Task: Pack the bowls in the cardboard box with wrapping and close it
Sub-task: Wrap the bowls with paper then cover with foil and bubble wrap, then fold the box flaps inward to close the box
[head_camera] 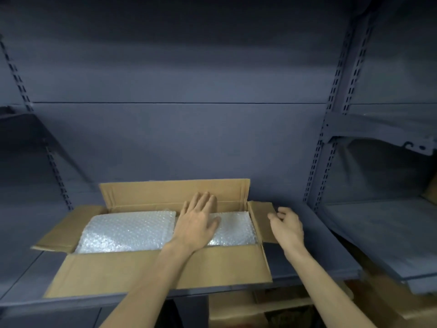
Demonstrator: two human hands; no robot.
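An open cardboard box (165, 268) sits on a grey metal shelf (307, 268), with all its flaps spread outward. Inside lie two bubble-wrapped bundles: a larger one (127, 230) on the left and a smaller one (234, 229) on the right. No bare bowl shows through the wrap. My left hand (197, 223) lies flat, fingers spread, between the two bundles, pressing on the right one's edge. My right hand (287, 224) hovers beside the box's right flap (261, 218), fingers loosely curled and touching or almost touching its outer edge.
Slotted metal uprights (331, 129) frame the shelf bay on the right, another upright (52, 162) stands at the left. Further shelves (383, 223) lie to the right. More cardboard boxes (238, 311) sit on the level below.
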